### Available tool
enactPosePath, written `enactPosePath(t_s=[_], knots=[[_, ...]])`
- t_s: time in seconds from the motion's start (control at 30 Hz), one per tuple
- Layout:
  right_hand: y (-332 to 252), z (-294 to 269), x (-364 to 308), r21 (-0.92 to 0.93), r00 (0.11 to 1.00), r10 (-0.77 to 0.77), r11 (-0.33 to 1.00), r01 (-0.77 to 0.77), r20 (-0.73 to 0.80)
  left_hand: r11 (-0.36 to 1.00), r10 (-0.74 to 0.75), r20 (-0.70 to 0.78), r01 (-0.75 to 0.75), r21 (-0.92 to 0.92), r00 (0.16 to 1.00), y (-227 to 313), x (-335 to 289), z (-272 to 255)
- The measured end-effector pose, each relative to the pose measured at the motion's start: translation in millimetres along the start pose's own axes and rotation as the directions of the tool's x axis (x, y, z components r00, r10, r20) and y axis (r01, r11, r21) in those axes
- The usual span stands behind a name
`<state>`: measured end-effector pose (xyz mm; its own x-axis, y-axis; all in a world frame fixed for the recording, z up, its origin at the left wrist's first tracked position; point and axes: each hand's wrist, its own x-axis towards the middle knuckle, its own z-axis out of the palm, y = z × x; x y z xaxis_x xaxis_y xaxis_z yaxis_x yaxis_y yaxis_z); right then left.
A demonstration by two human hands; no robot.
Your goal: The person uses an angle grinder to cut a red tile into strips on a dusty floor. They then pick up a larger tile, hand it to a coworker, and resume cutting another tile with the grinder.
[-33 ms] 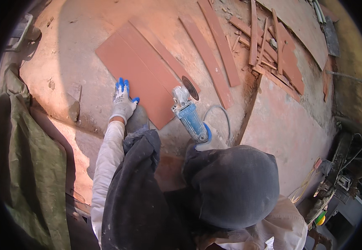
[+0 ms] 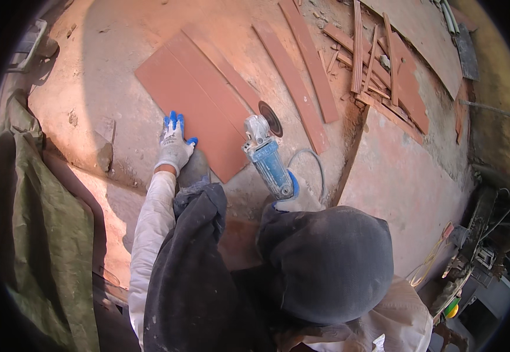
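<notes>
A flat red-brown tile (image 2: 193,108) lies aslant on the dusty ground, with a straight line running lengthwise along it. My left hand (image 2: 174,146), in a grey glove with blue fingertips, rests at the tile's left edge, fingers stretched out. In my right hand (image 2: 301,196), also gloved, is a blue angle grinder (image 2: 271,171), gripped around its body. Its round dark disc (image 2: 271,118) stands on edge near the tile's right corner; I cannot tell if it touches. Dark cloth over my knee hides part of the right hand. A narrow tile strip (image 2: 220,67) lies along the tile's right side.
Two long tile strips (image 2: 290,82) lie farther right. Beyond them is a pile of broken strips (image 2: 384,76). The grinder's grey cord (image 2: 323,170) loops beside my right hand. A green tarp (image 2: 49,234) hangs at left; tools and a yellow cord (image 2: 422,270) lie at lower right.
The grinder and its disc have shifted slightly up and to the right, uncovering a little more of the tile's corner. My left hand stays nearly in place.
</notes>
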<state>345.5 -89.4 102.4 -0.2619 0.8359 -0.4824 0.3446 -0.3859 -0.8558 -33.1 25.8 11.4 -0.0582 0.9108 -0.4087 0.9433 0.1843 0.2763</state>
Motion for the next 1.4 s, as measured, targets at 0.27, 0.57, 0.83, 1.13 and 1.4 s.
enactPosePath(t_s=[0.27, 0.57, 0.83, 1.13, 1.4], knots=[[-67, -35, 48, 0.498, 0.989, -0.134, 0.855, 0.143, -0.054, 0.914, 0.356, 0.107, -0.323, -0.245, 0.928, 96, -82, -106], [-146, -44, 40, 0.694, 0.971, -0.202, 0.680, 0.234, -0.130, 0.749, 0.362, 0.016, -0.281, -0.600, 0.932, 187, -189, -119], [-150, -39, 41, 0.800, 0.980, -0.182, 0.576, 0.167, -0.073, 0.621, 0.415, -0.567, -0.677, -0.395, 0.712, 198, -143, -92], [-108, -54, 13, 0.664, 0.959, -0.031, 0.716, 0.217, -0.281, 0.463, 0.704, -0.531, -0.871, -0.162, 0.473, 207, -111, -74], [-79, -79, -36, 0.592, 0.845, 0.040, 0.732, 0.338, -0.533, 0.272, 0.817, -0.466, -0.940, -0.207, 0.339, 260, -101, -40]])
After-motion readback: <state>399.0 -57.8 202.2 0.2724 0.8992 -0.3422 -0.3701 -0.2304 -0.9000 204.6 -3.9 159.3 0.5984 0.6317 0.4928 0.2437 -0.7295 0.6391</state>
